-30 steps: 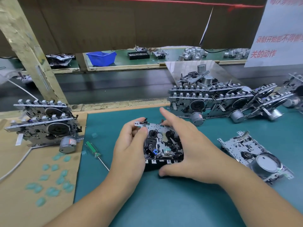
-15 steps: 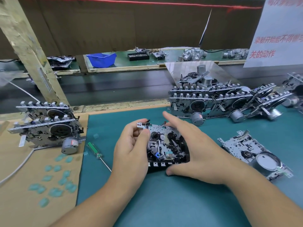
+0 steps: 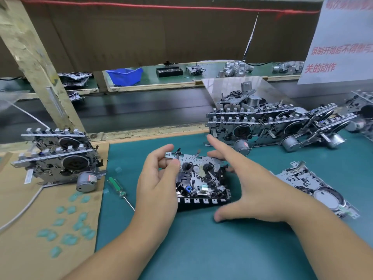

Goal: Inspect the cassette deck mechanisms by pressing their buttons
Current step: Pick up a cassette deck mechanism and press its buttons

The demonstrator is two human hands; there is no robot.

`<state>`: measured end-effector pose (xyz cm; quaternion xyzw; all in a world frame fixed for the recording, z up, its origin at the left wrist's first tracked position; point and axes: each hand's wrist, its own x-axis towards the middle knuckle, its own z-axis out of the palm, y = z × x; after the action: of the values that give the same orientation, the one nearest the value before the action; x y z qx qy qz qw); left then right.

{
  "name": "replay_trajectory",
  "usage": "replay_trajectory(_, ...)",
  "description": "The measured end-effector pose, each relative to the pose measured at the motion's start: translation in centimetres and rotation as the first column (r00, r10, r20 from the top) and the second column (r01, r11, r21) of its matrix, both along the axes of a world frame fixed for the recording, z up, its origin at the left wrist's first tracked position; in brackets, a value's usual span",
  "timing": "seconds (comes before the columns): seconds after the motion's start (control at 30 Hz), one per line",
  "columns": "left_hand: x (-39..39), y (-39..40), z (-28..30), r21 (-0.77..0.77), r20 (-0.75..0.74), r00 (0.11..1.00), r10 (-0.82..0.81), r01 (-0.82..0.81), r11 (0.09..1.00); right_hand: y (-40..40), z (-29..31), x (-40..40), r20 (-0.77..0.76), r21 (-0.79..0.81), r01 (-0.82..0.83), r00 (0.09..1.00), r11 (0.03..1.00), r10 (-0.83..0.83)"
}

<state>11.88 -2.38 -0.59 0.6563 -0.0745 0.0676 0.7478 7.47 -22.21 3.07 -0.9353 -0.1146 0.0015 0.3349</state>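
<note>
A cassette deck mechanism (image 3: 201,179) lies face up on the green mat (image 3: 201,249), its row of white buttons along the near edge. My left hand (image 3: 157,182) grips its left end, thumb and fingers pinching the top-left corner of the metal plate. My right hand (image 3: 248,190) hovers at the mechanism's right side with fingers spread and straight. Its thumb is near the mat, off the button row, and its index finger points away above the far edge.
Two stacked mechanisms (image 3: 58,158) sit on cardboard at the left, with teal pads (image 3: 68,229) and a green screwdriver (image 3: 118,187) nearby. A pile of mechanisms (image 3: 272,126) stands at the back right. One more mechanism (image 3: 314,188) lies right of my right hand.
My right hand has lifted off the mechanism and opened, fingers spreading away from its right side. The left hand keeps its grip on the left end.
</note>
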Motion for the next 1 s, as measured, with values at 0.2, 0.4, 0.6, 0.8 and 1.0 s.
replay_trajectory(0.2,-0.6,0.1,0.4,0.111,0.137,0.990,-0.045,0.030,0.993,-0.3,0.1,-0.2,0.000,-0.001,-0.038,0.999,0.999,0.038)
replay_trajectory(0.4,-1.1,0.2,0.8,0.227,0.203,0.976,-0.074,0.027,0.974,-0.8,0.2,-0.3,0.036,0.016,0.029,0.999,0.999,-0.029)
replay_trajectory(0.6,-1.0,0.4,1.1,0.239,0.184,0.980,-0.074,0.028,0.971,-0.5,0.3,-0.4,0.029,0.076,0.016,0.999,0.997,-0.018)
replay_trajectory(0.8,-1.2,0.2,1.2,0.250,0.189,0.979,-0.083,0.034,0.968,-0.4,0.7,-0.9,0.026,0.037,0.011,1.000,0.999,-0.012)
replay_trajectory(1.0,-1.5,0.0,1.3,0.279,0.216,0.975,-0.058,-0.004,0.960,1.8,0.2,-1.4,0.094,0.032,0.057,0.994,0.998,-0.060)
